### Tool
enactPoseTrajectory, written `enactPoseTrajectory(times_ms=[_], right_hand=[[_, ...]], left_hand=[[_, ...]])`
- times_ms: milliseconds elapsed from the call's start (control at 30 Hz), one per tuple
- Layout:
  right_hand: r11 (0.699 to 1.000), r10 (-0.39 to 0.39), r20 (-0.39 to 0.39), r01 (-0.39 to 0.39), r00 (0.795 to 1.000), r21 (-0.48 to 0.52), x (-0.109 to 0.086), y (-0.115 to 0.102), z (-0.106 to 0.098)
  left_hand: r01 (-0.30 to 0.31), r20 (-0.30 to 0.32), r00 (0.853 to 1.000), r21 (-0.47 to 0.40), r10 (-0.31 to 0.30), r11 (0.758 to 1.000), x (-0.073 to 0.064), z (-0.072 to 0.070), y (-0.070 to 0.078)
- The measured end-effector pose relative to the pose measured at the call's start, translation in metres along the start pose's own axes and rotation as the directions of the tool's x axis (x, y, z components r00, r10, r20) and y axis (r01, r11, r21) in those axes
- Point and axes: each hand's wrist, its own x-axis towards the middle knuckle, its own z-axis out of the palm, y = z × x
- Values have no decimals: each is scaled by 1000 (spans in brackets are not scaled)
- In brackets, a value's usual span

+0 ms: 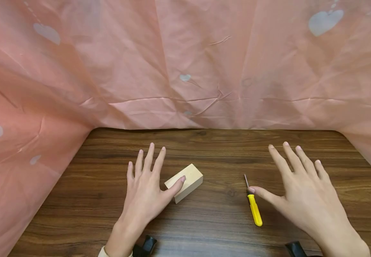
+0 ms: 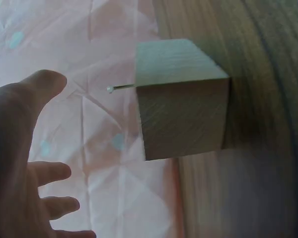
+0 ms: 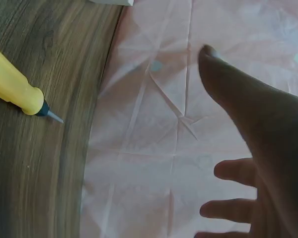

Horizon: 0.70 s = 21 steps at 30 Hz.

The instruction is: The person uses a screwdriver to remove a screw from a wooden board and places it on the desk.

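Note:
A pale wooden block lies at an angle on the table, left of the middle. From its upper face sticks a thin screw or nail, plain in the left wrist view. My left hand is spread just left of the block, its thumb overlapping it in the head view but apart from it in the left wrist view. On the right lies a screwdriver with a yellow handle, its shaft facing away from me. Fingers spread and holding nothing, my right hand is beside it; the right wrist view shows a gap between thumb and screwdriver.
The dark wood-grain table ends at the back against a pink cloth with pale hearts. This cloth also hangs along both sides. Black pieces of wrist gear show under both wrists.

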Motion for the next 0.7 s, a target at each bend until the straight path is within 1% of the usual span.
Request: enactPoseTrajectory(times_ms=[67, 133, 167, 233, 300, 367, 433, 500, 567, 633, 700], right_hand=[[997, 19, -11, -18, 1000, 70, -1, 0, 0], [986, 57, -23, -53, 998, 160, -1, -2, 1], [975, 80, -34, -71, 996, 210, -1, -2, 3], [945, 138, -56, -115, 989, 305, -2, -4, 8], [904, 212, -67, -170, 975, 394, -3, -6, 15], [858, 285, -67, -223, 956, 463, -5, -6, 23], [811, 356, -50, -282, 933, 512, -7, -6, 31], [764, 417, -28, -334, 908, 552, -9, -6, 39], [717, 469, -4, -378, 883, 586, -11, -5, 46], [657, 523, 32, -426, 852, 622, -11, -4, 53], [591, 567, 78, -471, 820, 655, -11, -3, 59]], left_hand=[[6, 10, 1000, -58, -5, 998, -1, 4, -1], [38, 38, 999, -147, -33, 988, -2, 8, -2], [62, 52, 997, -202, -52, 977, -3, 11, -2], [105, 71, 994, -312, -87, 944, -4, 16, -2], [134, 78, 991, -399, -112, 907, -5, 22, -2], [132, 71, 991, -457, -112, 880, -7, 28, -3], [122, 65, 992, -484, -104, 866, -8, 34, -3], [121, 66, 993, -499, -101, 858, -9, 38, -3], [134, 81, 991, -513, -107, 848, -10, 43, -3], [153, 99, 988, -527, -118, 836, -11, 46, -3], [179, 121, 983, -549, -135, 816, -12, 49, -4]])
